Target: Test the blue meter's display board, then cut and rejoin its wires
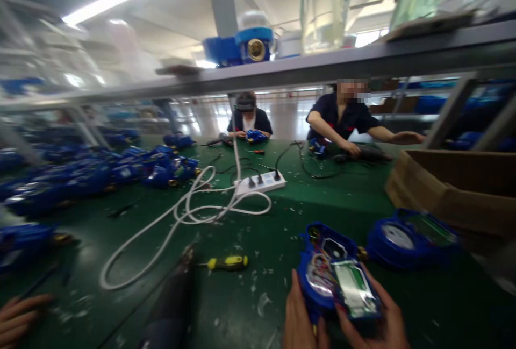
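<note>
Between my two hands is a blue water meter (318,279) with its housing open, so loose wires and a green-white circuit board show inside. My left hand (300,311) grips its left side. On the lower right side, my right hand (377,314) is closed around the edge by the board. Just beyond stands a second blue water meter (407,239), close to the held one. A yellow and black screwdriver (228,263) lies to the left of my hands. Further left is a dark power tool (173,300), blurred, with a metal tip.
White cable loops to a power strip (260,182) on the green table (226,311). Many blue meters (92,171) crowd the left. A cardboard box (447,185) stands at right. Another person's hand (20,317) shows lower left. Two people work opposite, below a shelf (282,72).
</note>
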Motion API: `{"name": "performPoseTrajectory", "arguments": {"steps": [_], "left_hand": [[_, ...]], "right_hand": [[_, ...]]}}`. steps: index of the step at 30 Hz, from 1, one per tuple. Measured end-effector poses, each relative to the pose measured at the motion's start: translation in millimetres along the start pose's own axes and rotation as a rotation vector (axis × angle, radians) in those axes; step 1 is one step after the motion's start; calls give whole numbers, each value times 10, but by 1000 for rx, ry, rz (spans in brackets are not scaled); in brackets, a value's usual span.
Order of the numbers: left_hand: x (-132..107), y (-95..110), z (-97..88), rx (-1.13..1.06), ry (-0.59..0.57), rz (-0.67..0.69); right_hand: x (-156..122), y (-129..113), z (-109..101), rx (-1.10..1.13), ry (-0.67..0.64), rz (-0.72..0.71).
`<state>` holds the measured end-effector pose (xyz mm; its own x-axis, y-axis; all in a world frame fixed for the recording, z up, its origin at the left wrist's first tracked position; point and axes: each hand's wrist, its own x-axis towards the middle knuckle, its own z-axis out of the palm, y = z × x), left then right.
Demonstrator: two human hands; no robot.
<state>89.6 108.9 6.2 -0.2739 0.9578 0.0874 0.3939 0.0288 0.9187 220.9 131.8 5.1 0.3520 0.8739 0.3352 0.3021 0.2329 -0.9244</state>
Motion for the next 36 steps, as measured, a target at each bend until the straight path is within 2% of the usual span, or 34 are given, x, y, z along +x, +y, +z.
{"name": "performPoseTrajectory", "arguments": {"steps": [1, 3, 6, 10, 14, 16, 18, 20, 23, 25, 31, 36], "left_hand": [[-41, -59, 132, 55, -7, 8], [-84, -186, 263, 100, -37, 30], [-70, -332, 256, 139, -40, 76], [-55, -379, 183, 155, -53, 133], [-75, -336, 150, 228, -74, 191], [-95, -280, 123, 293, 12, 287], [-117, -207, 86, 343, 147, 403], [-126, -127, 45, 373, 220, 508], [-93, -15, -8, 386, 205, 644], [-48, 47, -38, 378, 189, 685], [-9, 152, -106, 309, 122, 648], [-47, 249, -152, 37, 37, 304]], "right_hand": [[-64, -18, -13, 21, -9, -3], [-129, -24, 3, 41, -30, -28], [-158, 29, 25, 37, -48, -44], [-219, 112, 12, 3, -100, -70], [-242, 154, 17, -45, -92, -142], [-220, 150, 15, -97, -79, -218], [-189, 131, 4, -168, -59, -314], [-165, 107, -9, -235, -34, -406], [-169, 81, -18, -294, -21, -474], [-196, 77, -16, -313, -41, -479], [-260, 69, 0, -254, -59, -374], [-242, 34, -16, -189, -41, -322]]}}
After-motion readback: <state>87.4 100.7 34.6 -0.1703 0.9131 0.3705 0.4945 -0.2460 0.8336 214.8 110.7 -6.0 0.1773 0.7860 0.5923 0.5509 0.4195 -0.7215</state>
